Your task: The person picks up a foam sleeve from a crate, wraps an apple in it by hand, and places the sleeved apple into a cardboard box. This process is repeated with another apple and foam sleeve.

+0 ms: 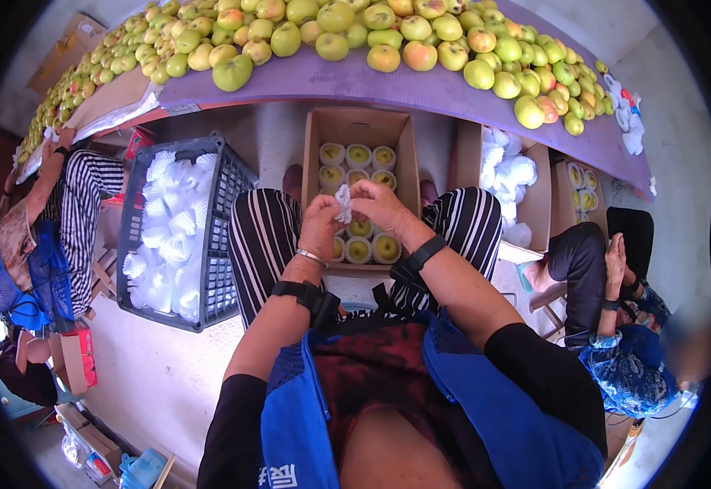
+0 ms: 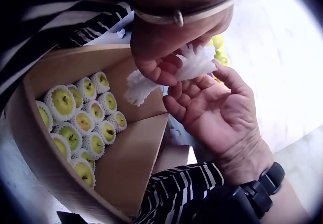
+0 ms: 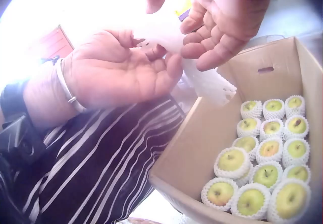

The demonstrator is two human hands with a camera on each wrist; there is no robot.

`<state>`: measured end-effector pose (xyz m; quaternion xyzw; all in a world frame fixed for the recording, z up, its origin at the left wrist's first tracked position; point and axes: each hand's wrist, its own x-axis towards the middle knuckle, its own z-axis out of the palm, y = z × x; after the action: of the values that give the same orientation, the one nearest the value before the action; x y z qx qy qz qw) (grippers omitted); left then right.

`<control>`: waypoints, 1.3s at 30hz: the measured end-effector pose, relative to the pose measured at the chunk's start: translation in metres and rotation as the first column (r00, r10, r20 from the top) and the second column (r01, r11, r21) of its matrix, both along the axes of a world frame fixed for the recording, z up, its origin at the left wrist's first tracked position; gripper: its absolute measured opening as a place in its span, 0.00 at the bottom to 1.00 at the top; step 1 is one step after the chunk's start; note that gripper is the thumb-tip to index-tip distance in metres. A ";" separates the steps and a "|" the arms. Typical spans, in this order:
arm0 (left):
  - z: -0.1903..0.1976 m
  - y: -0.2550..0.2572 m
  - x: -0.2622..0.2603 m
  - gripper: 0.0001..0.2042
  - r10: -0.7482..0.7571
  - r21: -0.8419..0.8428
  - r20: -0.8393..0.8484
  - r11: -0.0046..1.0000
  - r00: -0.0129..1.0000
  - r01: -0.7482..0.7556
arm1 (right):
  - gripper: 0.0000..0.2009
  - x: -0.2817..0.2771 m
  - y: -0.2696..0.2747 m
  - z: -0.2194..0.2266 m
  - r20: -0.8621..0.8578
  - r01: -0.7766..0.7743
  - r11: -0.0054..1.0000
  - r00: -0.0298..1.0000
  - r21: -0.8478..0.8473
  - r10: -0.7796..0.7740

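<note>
Between both hands is a white foam fruit net (image 1: 343, 204), stretched lengthwise in the wrist views, with no apple visible inside it. My left hand (image 1: 319, 226), with a bracelet at its wrist, grips the net around its middle with curled fingers. My right hand (image 1: 383, 210) has its thumb and fingertips on the net's other part, palm turned up in the left wrist view. Under the hands stands a cardboard box (image 3: 194, 146) between the knees. Inside it, green-yellow apples (image 3: 267, 175) sit in white foam nets in rows, stems up. The hands overlap part of the box in the head view.
A purple table (image 1: 323, 85) bears a long heap of loose apples (image 1: 282, 37). On the left, a dark plastic crate (image 1: 218, 196) holds many foam nets (image 1: 178, 224). Another carton (image 1: 539, 191) with nets stands right. One person sits at each side.
</note>
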<state>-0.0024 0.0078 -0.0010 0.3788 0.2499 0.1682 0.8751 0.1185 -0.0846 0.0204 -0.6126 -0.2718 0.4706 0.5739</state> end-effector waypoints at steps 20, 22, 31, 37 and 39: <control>-0.009 -0.001 0.002 0.08 0.150 0.193 -0.310 0.977 0.939 -0.092 | 0.06 -0.001 -0.001 -0.010 0.177 0.047 0.998 0.983 -0.039 -0.040; -0.010 -0.002 0.001 0.07 0.168 0.192 -0.335 0.975 0.927 -0.108 | 0.06 0.001 -0.002 -0.012 0.165 0.078 0.996 0.984 -0.043 -0.070; -0.021 0.003 0.000 0.03 0.229 0.166 -0.337 0.969 0.913 -0.181 | 0.10 0.049 -0.008 0.051 0.475 0.261 0.965 0.851 -0.012 -0.224; -0.013 0.003 0.004 0.04 0.202 0.114 -0.355 0.978 0.913 -0.173 | 0.15 0.151 -0.022 0.089 0.887 0.623 0.768 0.260 0.147 -0.381; -0.010 0.002 0.005 0.03 0.207 0.113 -0.354 0.977 0.912 -0.178 | 0.19 0.187 -0.024 0.088 0.926 0.690 0.700 0.117 0.183 -0.358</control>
<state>0.0030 0.0099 -0.0108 0.4110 0.4371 0.1902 0.7771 0.3052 -0.1082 0.1086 -0.8945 -0.2317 -0.1633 0.3456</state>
